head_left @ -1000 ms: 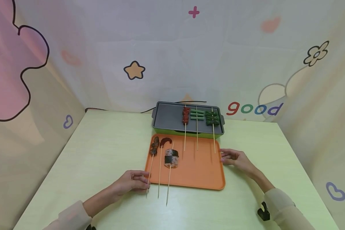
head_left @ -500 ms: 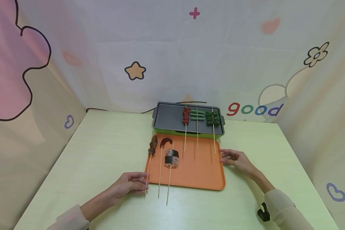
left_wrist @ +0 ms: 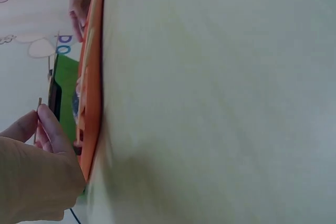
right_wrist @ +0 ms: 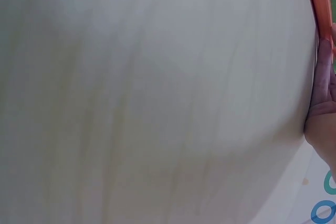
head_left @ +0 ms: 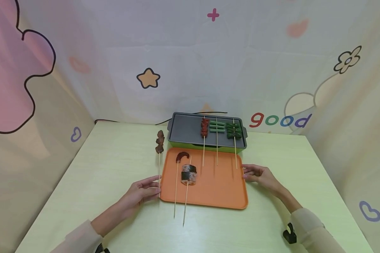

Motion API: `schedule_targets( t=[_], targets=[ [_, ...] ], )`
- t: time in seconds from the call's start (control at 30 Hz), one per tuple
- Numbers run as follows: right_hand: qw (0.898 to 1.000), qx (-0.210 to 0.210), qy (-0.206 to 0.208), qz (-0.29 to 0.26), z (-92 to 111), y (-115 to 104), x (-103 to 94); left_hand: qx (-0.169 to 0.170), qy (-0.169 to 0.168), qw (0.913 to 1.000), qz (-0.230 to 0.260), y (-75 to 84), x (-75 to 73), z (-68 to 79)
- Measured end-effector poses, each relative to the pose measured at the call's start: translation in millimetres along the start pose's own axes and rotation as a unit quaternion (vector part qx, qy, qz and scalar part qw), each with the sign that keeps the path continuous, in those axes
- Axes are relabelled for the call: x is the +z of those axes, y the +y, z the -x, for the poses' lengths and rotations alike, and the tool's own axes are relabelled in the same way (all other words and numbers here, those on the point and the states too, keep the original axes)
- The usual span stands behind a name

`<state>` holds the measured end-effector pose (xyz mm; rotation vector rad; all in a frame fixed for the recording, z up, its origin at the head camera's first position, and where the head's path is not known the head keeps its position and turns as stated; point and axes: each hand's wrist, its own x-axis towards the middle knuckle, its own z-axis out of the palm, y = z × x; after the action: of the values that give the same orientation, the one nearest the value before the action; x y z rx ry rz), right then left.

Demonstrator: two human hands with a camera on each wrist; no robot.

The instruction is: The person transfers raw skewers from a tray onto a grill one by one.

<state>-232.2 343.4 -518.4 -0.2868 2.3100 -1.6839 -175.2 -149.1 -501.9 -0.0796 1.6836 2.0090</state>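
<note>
My left hand [head_left: 140, 192] pinches the stick of a brown meat skewer [head_left: 159, 142] between thumb and fingers, meat end up, beside the tray's left edge. In the left wrist view the thumb and a finger meet on the thin stick [left_wrist: 39, 102]. My right hand [head_left: 262, 176] grips the right rim of the orange tray [head_left: 220, 193]; the right wrist view has fingers [right_wrist: 324, 66] along its edge. On the tray lie a skewer with a curved dark red piece [head_left: 182, 155] and one with a pale slab banded in black [head_left: 189, 175], sticks pointing toward me.
Behind the tray stands a green grill with a dark grey plate [head_left: 185, 130]. On its right half lie a red meat skewer [head_left: 204, 127], a skewer of green stalks [head_left: 221, 127] and a dark green vegetable skewer [head_left: 234, 130], their sticks overhanging the tray. A printed curtain [head_left: 183, 56] closes off the back.
My left hand has moved the brown meat skewer up and left, from over the tray to beside its left edge. The right hand and the tray stay put.
</note>
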Motion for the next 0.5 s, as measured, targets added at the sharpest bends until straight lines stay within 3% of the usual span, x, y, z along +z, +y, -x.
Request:
schedule_targets(
  t=[0.23, 0.5],
  targets=[
    [1.000, -0.006, 0.008, 0.007, -1.6, -0.5, -0.7, 0.010, -0.002, 0.9998, 0.014, 24.8, 9.7, -20.4],
    [1.000, -0.001, 0.009, 0.013, 0.2, 3.6, 0.7, 0.016, -0.045, 0.9988, 0.015, 42.7, 16.1, -44.1]
  ],
)
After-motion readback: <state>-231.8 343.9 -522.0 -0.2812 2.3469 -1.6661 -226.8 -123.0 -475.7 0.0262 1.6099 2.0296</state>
